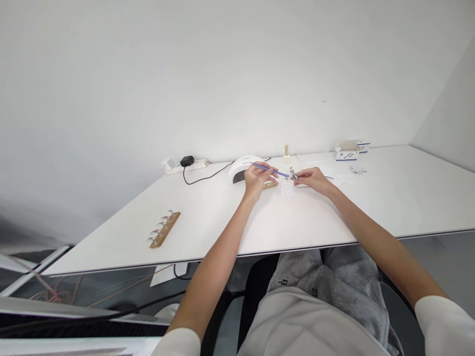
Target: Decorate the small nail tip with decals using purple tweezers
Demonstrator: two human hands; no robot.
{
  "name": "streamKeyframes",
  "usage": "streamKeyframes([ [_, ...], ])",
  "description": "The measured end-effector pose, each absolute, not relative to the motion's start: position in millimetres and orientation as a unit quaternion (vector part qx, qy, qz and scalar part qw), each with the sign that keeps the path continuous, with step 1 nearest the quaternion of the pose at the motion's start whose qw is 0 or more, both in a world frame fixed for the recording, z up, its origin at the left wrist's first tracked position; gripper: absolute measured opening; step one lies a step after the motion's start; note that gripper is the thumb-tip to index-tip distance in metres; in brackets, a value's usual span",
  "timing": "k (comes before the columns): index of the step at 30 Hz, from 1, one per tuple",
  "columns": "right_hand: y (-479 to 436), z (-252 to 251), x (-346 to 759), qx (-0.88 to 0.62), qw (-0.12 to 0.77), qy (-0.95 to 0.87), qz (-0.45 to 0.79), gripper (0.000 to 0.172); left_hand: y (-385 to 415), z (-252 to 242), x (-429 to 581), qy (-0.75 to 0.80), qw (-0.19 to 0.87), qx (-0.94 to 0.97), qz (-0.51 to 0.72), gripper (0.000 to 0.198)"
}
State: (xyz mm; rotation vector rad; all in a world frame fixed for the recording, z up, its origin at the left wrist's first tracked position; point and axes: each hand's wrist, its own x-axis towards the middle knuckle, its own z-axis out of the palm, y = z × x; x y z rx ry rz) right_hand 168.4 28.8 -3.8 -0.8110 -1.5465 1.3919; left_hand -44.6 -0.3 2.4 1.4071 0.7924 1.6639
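My left hand (256, 181) is closed around slim purple tweezers (272, 171), whose thin bent end sticks out to the left above the knuckles. The tweezers' other end reaches close to my right hand (310, 179). Pinched in those right fingers is a small shiny silver piece (295, 175), too small to make out fully. Beneath and between both hands lies a clear sheet with a white pattern (286, 190). A wooden strip (269, 185) shows partly behind my left fingers.
A white nail lamp (237, 170) stands behind my left hand, near a pale bottle (287, 154). Another wooden strip with several small stands (165, 230) lies at left. A black adapter (187, 160) sits on a power strip (200, 164). Small boxes (347, 154) stand at back right.
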Motion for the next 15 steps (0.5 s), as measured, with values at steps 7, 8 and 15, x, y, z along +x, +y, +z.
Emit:
streamKeyframes([
  [7,26,-8,165,-0.329,0.370,-0.657,0.569,0.023,2,3,-50,0.312,0.385,0.541,0.679,0.032],
  [8,24,-8,163,-0.330,0.358,-0.665,0.567,0.022,2,3,-50,0.311,0.382,0.539,0.684,0.031],
  [15,11,-18,143,-0.310,0.260,-0.749,0.525,0.025,2,4,-50,0.310,0.378,0.529,0.693,0.029],
])
